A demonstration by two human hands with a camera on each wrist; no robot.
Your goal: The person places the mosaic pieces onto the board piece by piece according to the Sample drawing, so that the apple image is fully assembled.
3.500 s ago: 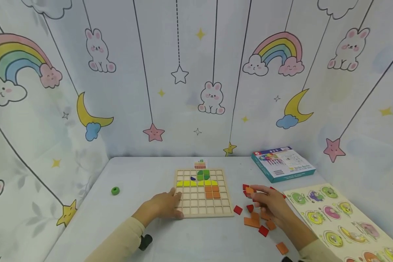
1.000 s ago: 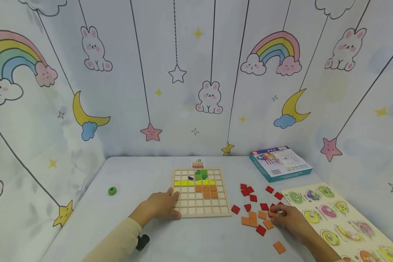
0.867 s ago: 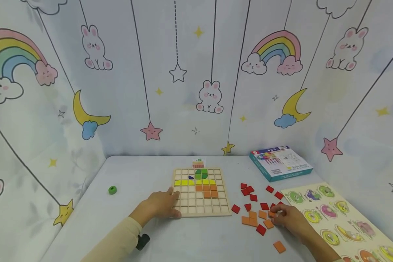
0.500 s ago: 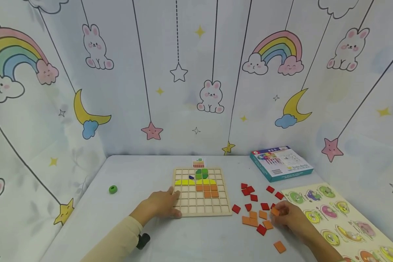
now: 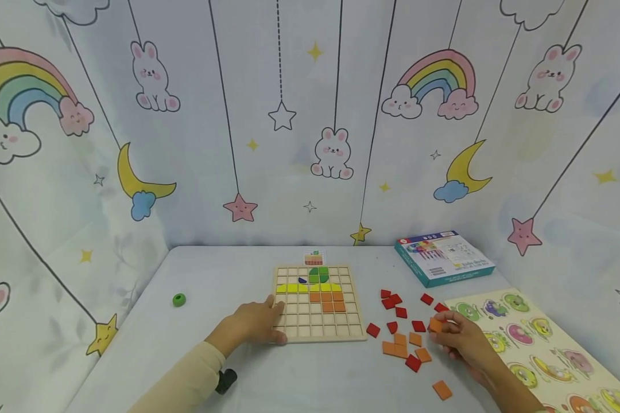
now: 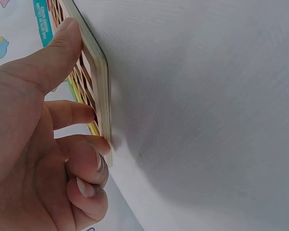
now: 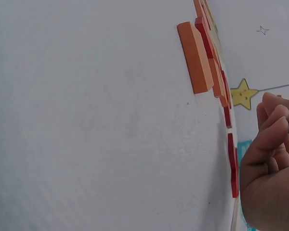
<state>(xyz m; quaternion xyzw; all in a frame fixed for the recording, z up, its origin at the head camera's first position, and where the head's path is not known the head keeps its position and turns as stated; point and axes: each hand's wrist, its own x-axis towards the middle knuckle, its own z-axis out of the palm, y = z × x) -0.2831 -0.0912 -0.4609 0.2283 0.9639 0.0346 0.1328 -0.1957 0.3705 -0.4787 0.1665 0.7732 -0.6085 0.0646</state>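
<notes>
My left hand [image 5: 258, 322] rests along the left edge of a wooden grid board [image 5: 310, 331]. In the left wrist view its thumb and two fingertips touch the board's rim [image 6: 102, 82], and the other fingers are curled in. Set in the board are green tiles [image 5: 318, 275], a yellow row [image 5: 291, 288], a small dark blue piece [image 5: 302, 280] and several orange squares [image 5: 333, 302]. My right hand [image 5: 465, 339] pinches an orange square tile [image 5: 436, 325] above the loose tiles. The right wrist view shows its fingers bent together; the tile is hidden there.
Loose red tiles [image 5: 418, 326] and orange tiles [image 5: 395, 349] are scattered right of the board. A pattern card [image 5: 314, 258] lies behind it. A boxed set [image 5: 444, 258], a fruit picture board [image 5: 527, 376], a green bead [image 5: 179, 300] and a black object [image 5: 227, 381] are around.
An orange tile has joined the board's upper orange row since the earliest frame. My right hand has gone back to the loose tiles and lifted another orange square. The left hand stays put.
</notes>
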